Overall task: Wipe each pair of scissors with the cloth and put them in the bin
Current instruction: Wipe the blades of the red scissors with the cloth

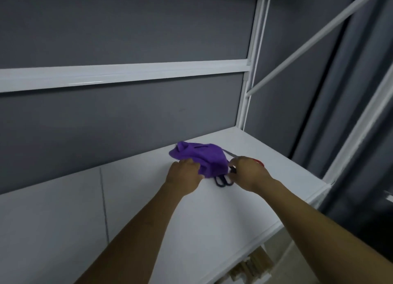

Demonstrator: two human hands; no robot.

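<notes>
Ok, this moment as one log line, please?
left hand: grips purple cloth | right hand: pinches dark scissors | bin: unseen

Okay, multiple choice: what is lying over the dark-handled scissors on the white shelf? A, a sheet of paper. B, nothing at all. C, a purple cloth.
C: the purple cloth lies bunched over the scissors, whose dark handle loops poke out beneath it, between the left hand and the right hand.
</notes>
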